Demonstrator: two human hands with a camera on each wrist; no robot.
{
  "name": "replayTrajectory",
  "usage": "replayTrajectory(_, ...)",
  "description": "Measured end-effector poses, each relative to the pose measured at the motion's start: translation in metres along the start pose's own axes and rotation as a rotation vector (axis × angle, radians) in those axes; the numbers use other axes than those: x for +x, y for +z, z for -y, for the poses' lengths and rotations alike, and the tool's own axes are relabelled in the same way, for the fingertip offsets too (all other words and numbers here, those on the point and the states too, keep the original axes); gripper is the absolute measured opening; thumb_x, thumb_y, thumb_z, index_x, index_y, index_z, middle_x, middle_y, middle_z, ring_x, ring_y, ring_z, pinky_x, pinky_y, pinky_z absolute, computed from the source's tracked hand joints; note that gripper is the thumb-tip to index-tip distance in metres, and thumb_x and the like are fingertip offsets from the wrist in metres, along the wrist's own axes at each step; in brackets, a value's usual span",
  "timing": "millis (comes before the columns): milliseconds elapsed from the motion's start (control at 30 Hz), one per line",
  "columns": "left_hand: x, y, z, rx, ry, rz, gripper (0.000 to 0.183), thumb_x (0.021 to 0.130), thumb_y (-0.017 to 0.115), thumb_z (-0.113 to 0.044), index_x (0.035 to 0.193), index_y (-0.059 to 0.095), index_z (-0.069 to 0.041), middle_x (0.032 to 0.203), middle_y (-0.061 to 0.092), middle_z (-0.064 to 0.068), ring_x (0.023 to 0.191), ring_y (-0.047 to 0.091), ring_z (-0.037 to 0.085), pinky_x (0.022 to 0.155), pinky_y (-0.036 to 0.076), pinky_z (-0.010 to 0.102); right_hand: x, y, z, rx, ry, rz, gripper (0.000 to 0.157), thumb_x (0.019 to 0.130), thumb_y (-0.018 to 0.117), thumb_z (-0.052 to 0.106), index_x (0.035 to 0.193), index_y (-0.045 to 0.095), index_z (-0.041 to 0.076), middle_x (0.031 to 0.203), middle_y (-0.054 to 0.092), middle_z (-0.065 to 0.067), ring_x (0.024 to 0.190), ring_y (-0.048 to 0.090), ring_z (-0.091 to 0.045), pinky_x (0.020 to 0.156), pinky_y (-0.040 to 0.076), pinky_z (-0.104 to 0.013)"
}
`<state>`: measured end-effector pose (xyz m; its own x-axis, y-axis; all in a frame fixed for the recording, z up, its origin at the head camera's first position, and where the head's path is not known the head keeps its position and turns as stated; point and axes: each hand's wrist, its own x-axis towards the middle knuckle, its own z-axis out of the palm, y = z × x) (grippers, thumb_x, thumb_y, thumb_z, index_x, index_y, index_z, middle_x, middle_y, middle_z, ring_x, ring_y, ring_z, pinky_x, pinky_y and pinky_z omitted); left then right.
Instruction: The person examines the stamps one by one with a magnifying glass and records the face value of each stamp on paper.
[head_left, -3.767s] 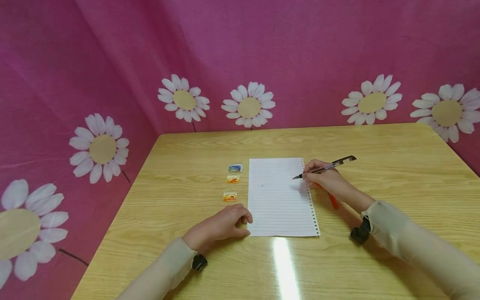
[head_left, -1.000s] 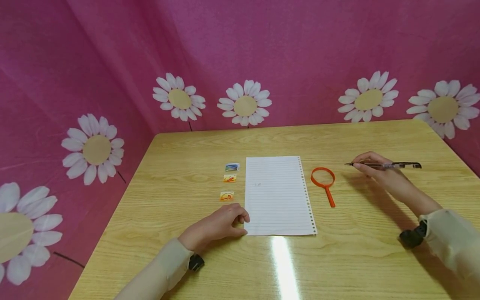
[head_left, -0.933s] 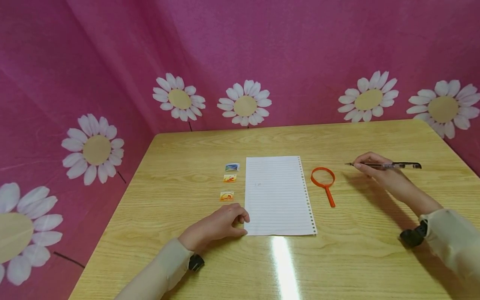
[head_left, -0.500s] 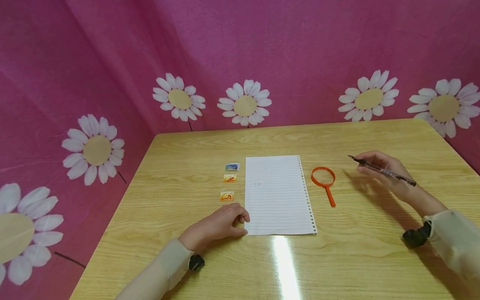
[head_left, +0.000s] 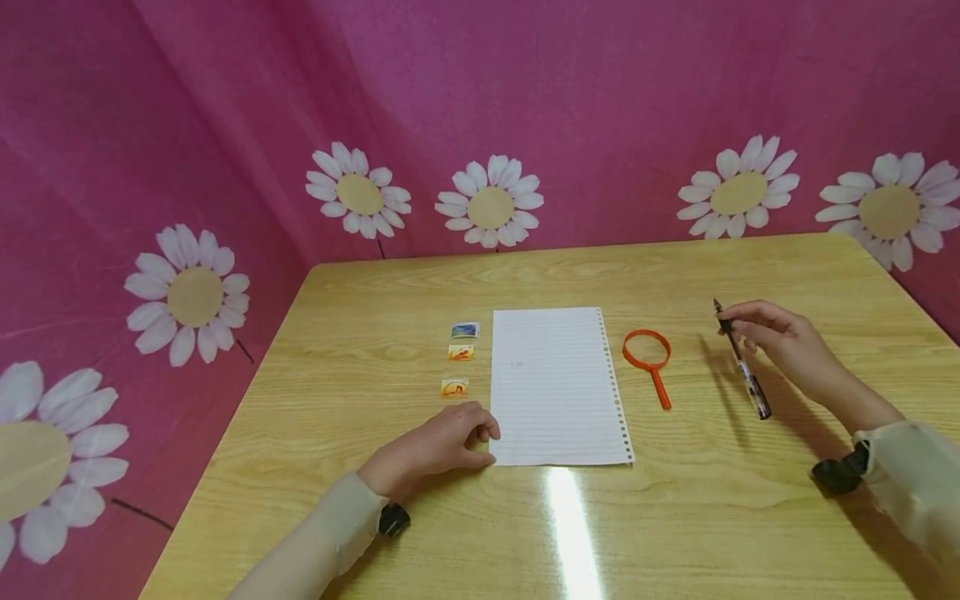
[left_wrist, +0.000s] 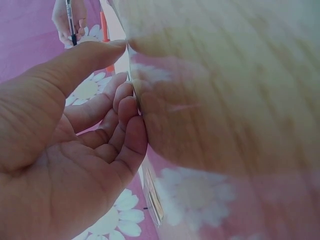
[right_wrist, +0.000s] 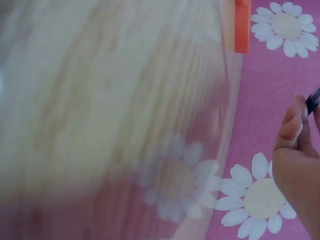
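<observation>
My right hand (head_left: 783, 342) pinches a black pen (head_left: 742, 367) near its tip end, above the table to the right of the magnifying glass (head_left: 647, 350). The pen hangs with its tip pointing away from me and its other end toward me. My left hand (head_left: 435, 442) rests at the lower left edge of a lined sheet of paper (head_left: 558, 392), its thumb and bent fingertips touching the table and sheet edge. In the left wrist view, the left fingers (left_wrist: 127, 110) are loosely bent and hold nothing. A short handwritten mark shows on the sheet's left side.
Left of the paper lie a blue stamp-like card (head_left: 465, 331) and two yellow-orange ones, the upper card (head_left: 461, 353) and the lower card (head_left: 454, 388). The wooden table (head_left: 360, 333) ends at a pink curtain (head_left: 600, 100) with daisies. Light glares near the front.
My right hand has moved from the paper to the right of the magnifying glass. The pen has swung from lying across the hand to hanging toward me. My left hand stays put.
</observation>
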<state>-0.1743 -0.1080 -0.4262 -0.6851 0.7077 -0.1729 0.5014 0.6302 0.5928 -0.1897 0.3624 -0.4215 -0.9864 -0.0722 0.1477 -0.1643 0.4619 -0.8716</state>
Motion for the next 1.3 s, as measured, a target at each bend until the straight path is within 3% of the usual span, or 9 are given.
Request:
replayTrajectory(200,0.000,-0.001,0.001,0.000,0.003,-0.003,0.021,0.086,0.075,-0.015,0.102,0.063,-0.007,0.090,0.054,0.001,0.085,0.046,0.011,0.077,0.039,0.020,0.010,0.005,-0.003,-0.084,-0.051,0.052,0.020,0.101,0.052,0.015,0.117,0.059,0.004,0.091,0.060,0.016,0.072,0.052,-0.009,0.058,0.043,-0.028)
replayTrajectory(300,0.000,0.000,0.000,-0.003,-0.004,0.002,0.021,0.086,0.075,-0.015,0.102,0.063,-0.007,0.090,0.054,0.001,0.085,0.046,0.012,0.077,0.039,0.020,0.016,0.009,-0.005,-0.206,-0.074,0.079,0.014,0.100,0.053,0.010,0.110,0.061,0.004,0.089,0.062,0.012,0.070,0.053,-0.006,0.057,0.044,-0.025)
replayTrajectory(467,-0.001,0.000,-0.001,-0.012,-0.018,0.005,0.021,0.086,0.074,-0.015,0.103,0.063,-0.007,0.091,0.054,0.001,0.085,0.045,0.012,0.076,0.038,0.021,0.028,0.019,-0.004,-0.424,-0.116,0.129,0.009,0.096,0.056,0.004,0.101,0.064,0.006,0.090,0.066,-0.006,0.070,0.051,0.001,0.060,0.043,-0.024)
replayTrajectory(667,-0.002,0.000,0.000,0.004,-0.005,-0.006,0.021,0.086,0.074,-0.015,0.102,0.063,-0.007,0.091,0.053,0.000,0.085,0.044,0.011,0.077,0.038,0.020,0.038,0.025,-0.006,-0.528,-0.187,0.175,0.007,0.094,0.059,0.003,0.094,0.065,0.008,0.088,0.068,-0.006,0.070,0.049,0.000,0.062,0.042,-0.024)
replayTrajectory(867,-0.003,-0.001,-0.001,0.014,0.011,-0.007,0.020,0.086,0.074,-0.015,0.101,0.063,-0.007,0.090,0.053,0.001,0.083,0.044,0.011,0.076,0.037,0.019,0.044,0.030,-0.007,-0.586,-0.210,0.232,0.010,0.093,0.057,0.000,0.094,0.063,0.008,0.080,0.065,-0.003,0.064,0.044,-0.003,0.060,0.039,-0.025)
replayTrajectory(1067,-0.003,-0.001,-0.001,0.047,0.046,-0.028,0.019,0.086,0.074,-0.016,0.100,0.062,-0.008,0.090,0.053,0.000,0.083,0.045,0.010,0.076,0.038,0.019,0.045,0.031,-0.009,-0.575,-0.212,0.255,0.008,0.095,0.055,0.001,0.098,0.059,0.008,0.071,0.056,0.001,0.057,0.035,-0.002,0.054,0.032,-0.023)
replayTrajectory(1300,-0.004,-0.007,0.001,-0.003,0.039,-0.174,0.010,0.092,0.066,-0.013,0.100,0.063,-0.008,0.097,0.059,0.001,0.089,0.050,0.012,0.081,0.045,0.023,0.043,0.028,-0.008,-0.552,-0.240,0.215,0.006,0.095,0.058,0.003,0.099,0.055,0.007,0.067,0.056,0.000,0.055,0.036,0.000,0.053,0.032,-0.022)
